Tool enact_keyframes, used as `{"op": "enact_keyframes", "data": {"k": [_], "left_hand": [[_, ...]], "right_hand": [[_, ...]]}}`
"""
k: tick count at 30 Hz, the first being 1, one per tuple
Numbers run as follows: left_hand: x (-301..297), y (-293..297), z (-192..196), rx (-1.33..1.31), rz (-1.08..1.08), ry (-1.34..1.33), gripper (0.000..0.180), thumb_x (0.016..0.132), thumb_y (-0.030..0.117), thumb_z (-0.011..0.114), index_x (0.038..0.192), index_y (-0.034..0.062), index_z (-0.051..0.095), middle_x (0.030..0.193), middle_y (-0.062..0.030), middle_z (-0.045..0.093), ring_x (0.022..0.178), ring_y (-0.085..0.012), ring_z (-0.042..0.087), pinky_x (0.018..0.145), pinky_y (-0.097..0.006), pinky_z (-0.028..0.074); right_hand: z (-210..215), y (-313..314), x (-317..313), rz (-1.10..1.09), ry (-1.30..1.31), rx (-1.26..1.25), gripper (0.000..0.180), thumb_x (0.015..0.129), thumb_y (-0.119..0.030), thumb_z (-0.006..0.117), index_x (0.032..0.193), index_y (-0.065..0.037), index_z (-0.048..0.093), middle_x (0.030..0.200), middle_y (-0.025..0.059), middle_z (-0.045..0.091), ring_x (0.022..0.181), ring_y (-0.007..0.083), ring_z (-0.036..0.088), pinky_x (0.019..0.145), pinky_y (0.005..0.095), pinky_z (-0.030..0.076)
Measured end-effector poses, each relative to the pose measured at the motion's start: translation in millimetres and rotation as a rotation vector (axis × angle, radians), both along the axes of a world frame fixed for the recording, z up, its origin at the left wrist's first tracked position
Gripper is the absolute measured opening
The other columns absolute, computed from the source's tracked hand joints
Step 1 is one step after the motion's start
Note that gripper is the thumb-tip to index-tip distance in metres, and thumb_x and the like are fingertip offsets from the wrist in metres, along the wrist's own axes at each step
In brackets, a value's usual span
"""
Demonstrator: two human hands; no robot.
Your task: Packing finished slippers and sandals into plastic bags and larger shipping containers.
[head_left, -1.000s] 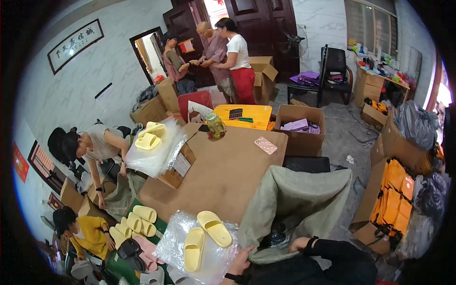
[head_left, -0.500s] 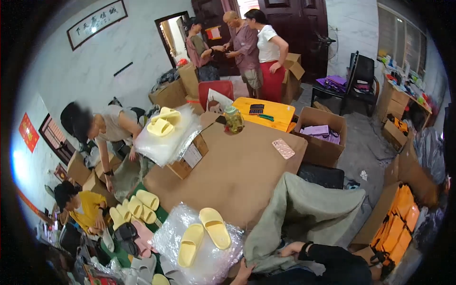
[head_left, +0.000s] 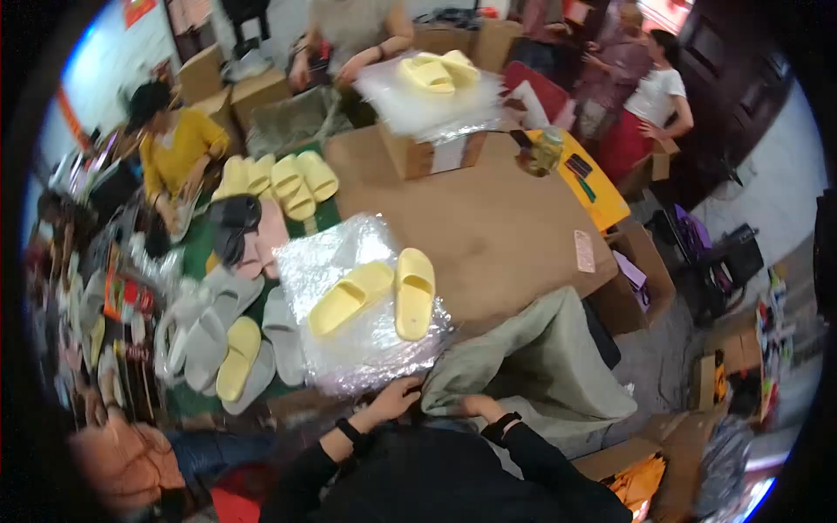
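Note:
A grey-green cloth sack (head_left: 567, 366) lies slumped at the near right of the table, its mouth gaping towards me. My right hand (head_left: 481, 408) is closed on the sack's near edge. Beside the sack's left corner is my left hand (head_left: 394, 401), at the near edge of a stack of clear plastic bags (head_left: 357, 357); blur hides whether its fingers grip anything. On that stack lie two yellow slide sandals, one slanted (head_left: 351, 298) and one pointing away from me (head_left: 414, 295).
More yellow slides (head_left: 301, 179), grey slides (head_left: 209, 340) and pink and black ones cover the left. A carton (head_left: 418, 157) bears more bags and yellow slides. A phone (head_left: 584, 251) and a jar (head_left: 547, 150) stand farther right. Co-workers are across and left; an orange-clad person (head_left: 131, 462) is close left.
My view has swung left, so the table sits farther right and more of the left side shows. My left hand has moved from the sack's edge towards the plastic bags.

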State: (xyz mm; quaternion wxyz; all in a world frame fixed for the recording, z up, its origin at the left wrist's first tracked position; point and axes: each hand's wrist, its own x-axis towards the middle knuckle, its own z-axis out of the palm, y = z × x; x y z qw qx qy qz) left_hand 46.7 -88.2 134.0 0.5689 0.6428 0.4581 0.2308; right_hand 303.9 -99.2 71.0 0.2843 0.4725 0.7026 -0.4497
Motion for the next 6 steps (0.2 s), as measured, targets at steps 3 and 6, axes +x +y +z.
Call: {"op": "enact_keyframes", "data": {"k": [3,6], "left_hand": [[-35,-1,36,0.071,0.097,0.198,0.039,0.083,0.022,0.054,0.117,0.0028,0.048,0.112,-0.0208,0.052,0.106,-0.0340,0.048,0.090,-0.038,0.039],[-68,-5,52,0.130,0.154,0.224,0.044,0.081,0.023,0.059,0.119,0.0049,0.047,0.122,-0.0211,0.044,0.107,-0.0363,0.046,0.092,-0.041,0.037]], "right_hand": [[60,26,-32,-0.065,0.101,0.222,0.044,0.085,-0.045,0.042,0.102,-0.009,0.061,0.103,0.0161,0.060,0.093,0.0352,0.056,0.078,0.0430,0.044],[68,52,-64,-0.178,0.141,0.153,0.045,0.084,-0.044,0.048,0.107,-0.007,0.059,0.100,0.0178,0.060,0.094,0.0304,0.058,0.081,0.0419,0.043]]}}
